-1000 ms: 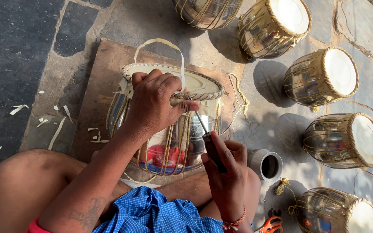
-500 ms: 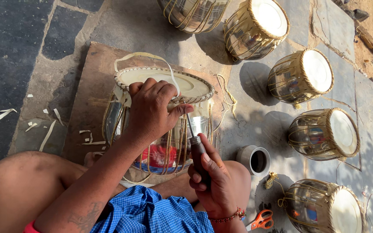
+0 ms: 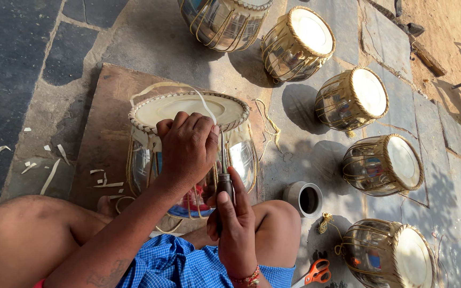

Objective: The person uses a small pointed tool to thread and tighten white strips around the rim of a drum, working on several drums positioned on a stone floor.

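Metal drum (image 3: 188, 154) was steadied by the left hand (image 3: 188, 146) clamped on its rim — the right hand (image 3: 236, 226) gripped an awl (image 3: 223, 176) to work the lacing.

L hand (image 3: 188, 146) on drum (image 3: 188, 109) rim | R hand (image 3: 235, 224) grips awl (image 3: 223, 170)

Shiny metal drum (image 3: 150, 160) upright on board, awl (image 3: 223, 178) upright

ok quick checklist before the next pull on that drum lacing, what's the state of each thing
1. Left hand braces the drum at its rim: ok.
2. Right hand grips the tool by its handle: ok.
3. Tool tip seated under a strap: cannot tell, the left hand hides it.
4. Drum resting on the wooden board: ok.
5. Scissors and small cup apart from both hands: ok.
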